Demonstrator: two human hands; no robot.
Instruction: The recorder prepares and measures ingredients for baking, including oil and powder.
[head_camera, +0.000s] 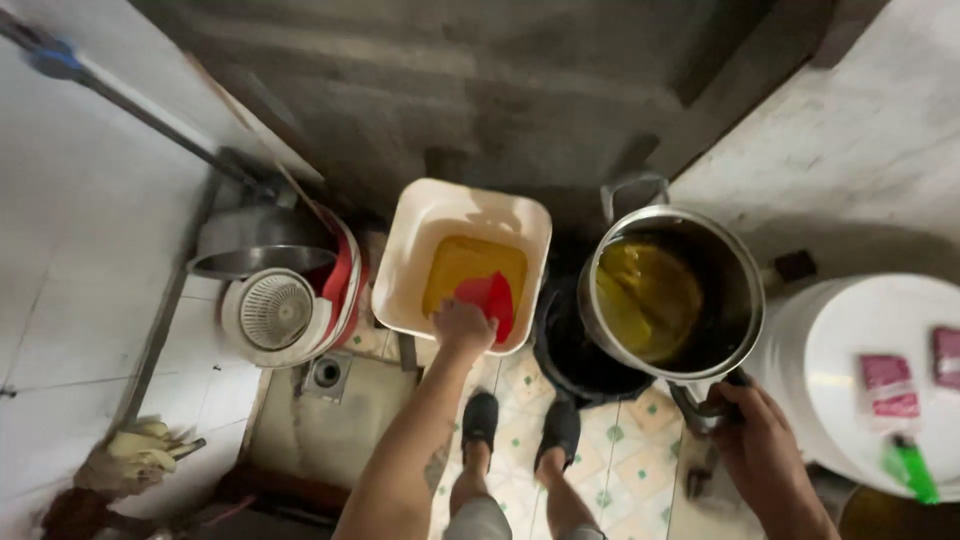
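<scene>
The left hand (463, 325) grips the near rim of the white tub (420, 235), beside a red scoop (490, 298) in yellow liquid. Right of the tub, the right hand (752, 415) clamps the steel pot (668, 290) handle. It seems a pouring step; both grips must stay firm.

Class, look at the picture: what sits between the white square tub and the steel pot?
In the head view, a black bucket stands between the white square tub and the steel pot, partly under the pot.

Your cream square tub (420, 250) sits on the floor, yellow liquid and a red scoop (490, 298) inside; beside it, your steel pot (735, 270) tilts, yellowish inside.
</scene>
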